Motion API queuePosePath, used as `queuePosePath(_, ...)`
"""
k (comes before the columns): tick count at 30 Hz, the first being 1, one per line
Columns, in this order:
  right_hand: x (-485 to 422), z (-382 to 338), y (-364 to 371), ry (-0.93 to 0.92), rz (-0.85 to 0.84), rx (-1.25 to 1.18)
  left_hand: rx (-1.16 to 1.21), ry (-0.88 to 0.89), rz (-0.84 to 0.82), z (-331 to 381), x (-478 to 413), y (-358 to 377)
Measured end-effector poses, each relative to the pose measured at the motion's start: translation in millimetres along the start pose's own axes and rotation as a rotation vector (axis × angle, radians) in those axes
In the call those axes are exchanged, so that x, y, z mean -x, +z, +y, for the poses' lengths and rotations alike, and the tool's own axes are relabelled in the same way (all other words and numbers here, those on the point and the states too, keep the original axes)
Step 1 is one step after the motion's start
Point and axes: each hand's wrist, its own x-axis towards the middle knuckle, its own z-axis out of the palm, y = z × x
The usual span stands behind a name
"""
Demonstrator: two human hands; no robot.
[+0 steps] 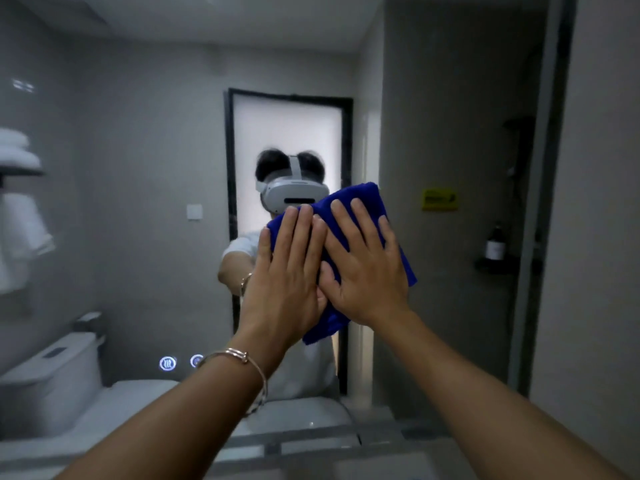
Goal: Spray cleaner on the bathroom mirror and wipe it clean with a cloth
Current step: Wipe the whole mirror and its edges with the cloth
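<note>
The bathroom mirror [138,202] fills most of the view and reflects the room and a person wearing a white headset. A folded blue cloth [360,202] lies flat against the glass at the centre. My left hand [287,271], with a thin bracelet at the wrist, presses on the cloth's left part with straight fingers. My right hand [367,268] presses flat on its right part, fingers spread, partly overlapping the left hand. No spray bottle is in view.
Two lit touch buttons [168,363] glow low on the mirror. The counter edge [311,445] runs below the glass. Reflected are a toilet [52,375], stacked white towels [17,150] and a frosted door. Right of the mirror stands a wall [595,237].
</note>
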Motion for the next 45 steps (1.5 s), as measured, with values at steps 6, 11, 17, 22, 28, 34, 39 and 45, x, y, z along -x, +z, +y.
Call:
queuePosePath(6, 23.0, 14.6, 0.8, -0.018, -0.031, -0.052, -0.042, -0.023, -0.102, 33.3, 8.0, -3.9)
queuePosePath(11, 24.0, 11.2, 5.6, 0.011, 0.013, -0.112, -0.084, 0.029, -0.151, 28.9, 9.2, -17.5)
queuePosePath(17, 24.1, 11.5, 7.7, 0.004, 0.043, -0.149, -0.096, 0.032, -0.268, 27.9, 8.7, -27.9)
queuePosePath(22, 28.8, 24.3, -0.7, -0.021, -0.016, -0.172, -0.052, 0.046, -0.309, 39.6, 2.3, -37.5)
queuePosePath(28, 35.8, 39.3, -6.7, -0.030, -0.101, -0.154, 0.016, 0.061, -0.362, 47.2, 0.5, -35.4)
queuePosePath(34, 21.0, 95.5, -20.3, -0.028, -0.135, -0.059, 0.110, 0.162, -0.291, 66.7, -41.9, -46.0)
queuePosePath(39, -22.5, 103.5, -32.2, 0.077, -0.118, -0.070, 0.151, 0.096, -0.174, 49.1, -68.6, -61.2)
queuePosePath(45, 44.5, 47.4, -14.2, 0.065, -0.187, 0.003, 0.065, 0.104, -0.177, 43.7, -45.9, -57.0)
